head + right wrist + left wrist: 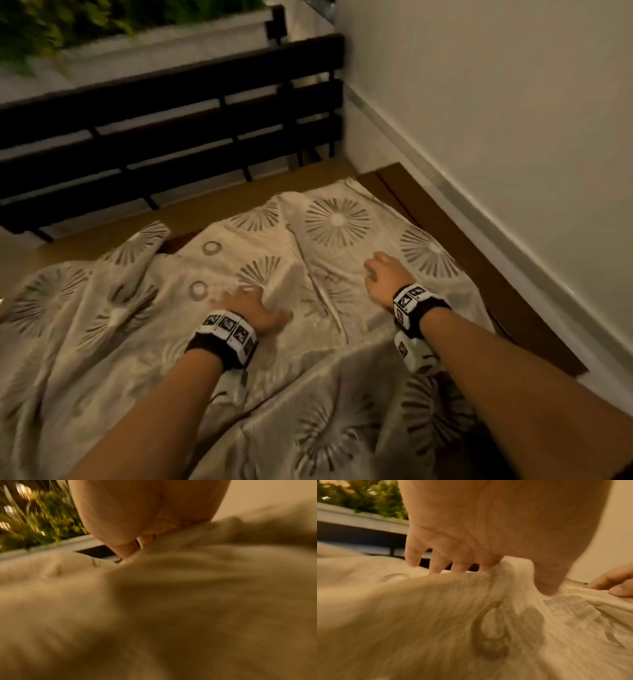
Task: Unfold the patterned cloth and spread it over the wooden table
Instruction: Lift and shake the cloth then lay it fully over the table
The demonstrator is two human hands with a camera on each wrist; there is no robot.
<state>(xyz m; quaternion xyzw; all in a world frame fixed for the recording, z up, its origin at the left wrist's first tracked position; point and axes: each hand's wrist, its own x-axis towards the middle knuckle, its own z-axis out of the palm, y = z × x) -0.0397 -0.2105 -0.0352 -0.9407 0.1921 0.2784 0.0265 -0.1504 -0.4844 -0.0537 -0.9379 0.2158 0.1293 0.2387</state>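
One brown wooden tabletop (421,202) shows along its far and right edges. One cream cloth with grey starburst prints (335,219) lies rumpled across it, long axis running left to right. The left hand (251,306) pinches a raised fold between thumb and fingers (435,566). The right hand (383,275) curls into the fabric; its grip is unclear.

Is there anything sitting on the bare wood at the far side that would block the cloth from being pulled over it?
Nothing visible. The uncovered strip of wooden table beyond the patterned cloth looks bare up to the dark railing, and both the left hand and right hand are already on the cloth.
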